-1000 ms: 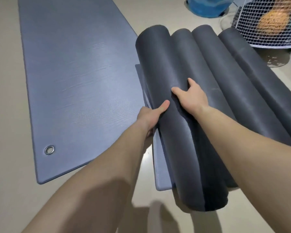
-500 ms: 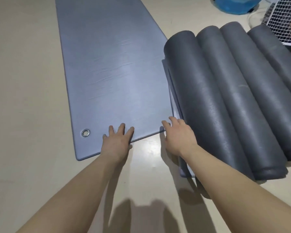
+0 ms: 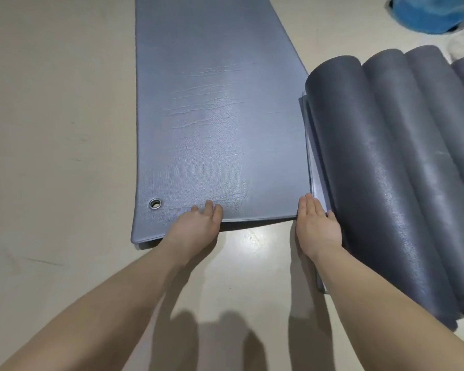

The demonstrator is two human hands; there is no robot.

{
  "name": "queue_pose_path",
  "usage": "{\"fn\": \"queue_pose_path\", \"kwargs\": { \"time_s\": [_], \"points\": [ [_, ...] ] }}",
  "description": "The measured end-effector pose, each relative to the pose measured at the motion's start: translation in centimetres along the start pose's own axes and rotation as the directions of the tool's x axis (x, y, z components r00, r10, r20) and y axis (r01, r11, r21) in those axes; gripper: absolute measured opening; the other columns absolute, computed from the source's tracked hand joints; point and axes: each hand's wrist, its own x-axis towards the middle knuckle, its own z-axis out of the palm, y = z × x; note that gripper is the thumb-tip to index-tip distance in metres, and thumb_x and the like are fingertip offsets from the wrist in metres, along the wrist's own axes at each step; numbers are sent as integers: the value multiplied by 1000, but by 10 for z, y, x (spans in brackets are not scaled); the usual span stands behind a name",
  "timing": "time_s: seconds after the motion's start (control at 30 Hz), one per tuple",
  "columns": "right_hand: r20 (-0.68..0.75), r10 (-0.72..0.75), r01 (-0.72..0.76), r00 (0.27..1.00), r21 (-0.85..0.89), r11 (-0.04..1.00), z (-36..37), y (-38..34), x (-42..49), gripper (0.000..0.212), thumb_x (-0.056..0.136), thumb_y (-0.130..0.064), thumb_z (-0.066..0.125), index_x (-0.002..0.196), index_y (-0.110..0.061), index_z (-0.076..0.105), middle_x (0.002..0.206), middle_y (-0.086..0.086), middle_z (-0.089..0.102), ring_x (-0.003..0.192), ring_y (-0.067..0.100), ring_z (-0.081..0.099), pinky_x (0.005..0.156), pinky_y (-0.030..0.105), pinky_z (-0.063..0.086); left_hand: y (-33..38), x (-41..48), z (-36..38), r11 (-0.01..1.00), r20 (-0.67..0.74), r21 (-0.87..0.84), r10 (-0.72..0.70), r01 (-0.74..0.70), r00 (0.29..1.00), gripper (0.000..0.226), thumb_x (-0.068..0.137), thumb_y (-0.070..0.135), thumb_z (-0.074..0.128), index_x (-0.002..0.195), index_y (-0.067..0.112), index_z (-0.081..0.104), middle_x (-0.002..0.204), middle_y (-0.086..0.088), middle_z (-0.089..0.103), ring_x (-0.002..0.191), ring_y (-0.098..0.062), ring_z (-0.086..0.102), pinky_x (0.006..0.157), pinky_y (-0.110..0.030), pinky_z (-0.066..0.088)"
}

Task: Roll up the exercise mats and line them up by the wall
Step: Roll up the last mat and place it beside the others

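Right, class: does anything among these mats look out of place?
Yes: a flat blue-grey mat edge pokes out from under the nearest dark grey rolled mat, along its left side, not rolled in.
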Motion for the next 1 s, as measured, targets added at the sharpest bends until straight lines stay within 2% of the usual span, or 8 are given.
{"fn": "queue_pose_path", "kwargs": {
  "time_s": [0.13,0.33,0.5,0.6,0.67,0.77,0.87,1.0],
  "points": [
    [-1,-5,5,1000,-27,1000,3,3,-3,79,105,-15,42,160,-2,-14,171,11,-13,159,22,-5,127,42,17,-18,-50,-1,999,88,-20,-38,40,995,37,74,-2,44,102,-7,67,100,-29,68,53,-35,60,31,-32,39],
    [14,-20,21,1000,-95,995,12,-10,-29,83,105,-17,44,159,-1,-17,170,13,-16,159,26,-8,125,47,23,-19,-108,5,993,68,-52,-107,110,992,48,72,-2,27,103,-7,63,103,-29,70,58,-39,65,30,-33,40],
    [-39,-92,88,995,-84,993,11,-55,-73,86,89,-15,65,157,-2,14,164,23,16,148,40,27,111,52,37,-30,-170,14,980,124,-84,-168,179,978,43,70,0,25,103,-5,53,99,-31,69,57,-40,65,29,-36,45],
    [-71,-176,170,982,-76,982,28,-80,-100,92,83,-10,70,158,-3,18,163,24,19,143,40,37,101,50,44,-48,-213,-2,964,180,-52,-249,262,952,31,63,-4,54,93,-5,62,90,-26,67,55,-38,63,30,-35,42],
    [-58,-224,221,973,-49,974,37,-94,-117,93,76,-7,78,156,-4,30,159,25,31,139,43,44,93,50,51,-54,-229,-10,941,272,-28,-317,337,909,33,61,-9,64,93,0,61,90,-20,64,61,-37,63,37,-40,48],
    [-81,-260,257,962,-45,965,31,-101,-140,67,69,2,78,132,-5,56,126,19,60,110,41,61,74,47,55,-43,-247,-24,900,347,-40,-395,435,851,27,88,-2,53,113,9,55,110,-11,62,90,-33,66,64,-44,51],
    [-99,-238,237,966,-18,971,10,-87,-168,48,68,4,77,111,-10,60,102,12,60,91,35,62,65,44,52,-20,-254,-43,868,438,-60,-421,494,794,24,99,4,44,119,14,52,115,-7,66,103,-29,68,76,-38,46],
    [-44,-340,341,939,29,940,-6,-60,-200,27,98,-5,52,120,-21,48,114,1,49,111,27,56,70,35,40,-6,-274,-63,802,444,-124,-482,585,755,33,96,4,48,125,17,58,113,-9,69,104,-30,66,85,-39,53]
  ]
}}
